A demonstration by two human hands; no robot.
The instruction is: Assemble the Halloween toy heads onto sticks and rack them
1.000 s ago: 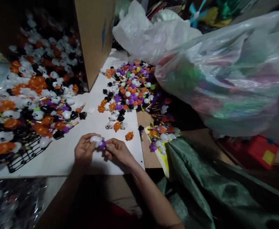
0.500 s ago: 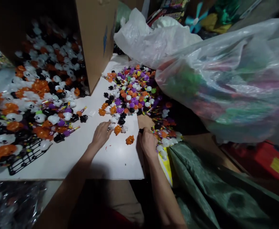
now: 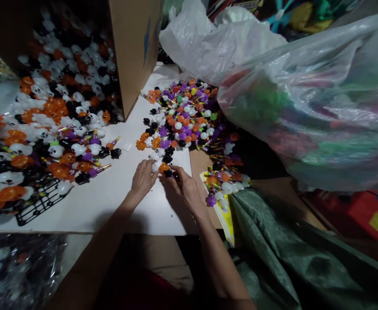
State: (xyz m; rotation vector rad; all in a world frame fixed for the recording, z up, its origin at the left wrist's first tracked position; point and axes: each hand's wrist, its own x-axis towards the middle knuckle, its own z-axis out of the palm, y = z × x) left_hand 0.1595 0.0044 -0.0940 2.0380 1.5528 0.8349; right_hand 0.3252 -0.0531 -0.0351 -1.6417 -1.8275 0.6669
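Observation:
My left hand (image 3: 144, 177) rests on the white table with its fingers curled against a small white plastic figure (image 3: 155, 166). My right hand (image 3: 188, 186) reaches in from the right, fingertips pinched around a small black figure (image 3: 168, 173). Between the hands lies an orange pumpkin-like figure (image 3: 163, 168). More white and black figures sit just beyond the fingertips. Behind them spreads a pile of mixed figures (image 3: 184, 122) in orange, white, purple and black, some on colourful tubes. The right palm hides part of the tabletop.
A cardboard box (image 3: 133, 56) on its side spills white, orange and black figures to the left, near a black grid tray (image 3: 42, 202). A large clear plastic bag (image 3: 305, 107) bulges on the right. Green sheeting (image 3: 266, 241) hangs below it. More tubed figures (image 3: 227, 183) lie beside the table.
My right hand has moved left from the table's right edge to the figures near my left hand. The single orange figure in front no longer shows there. The view has shifted slightly.

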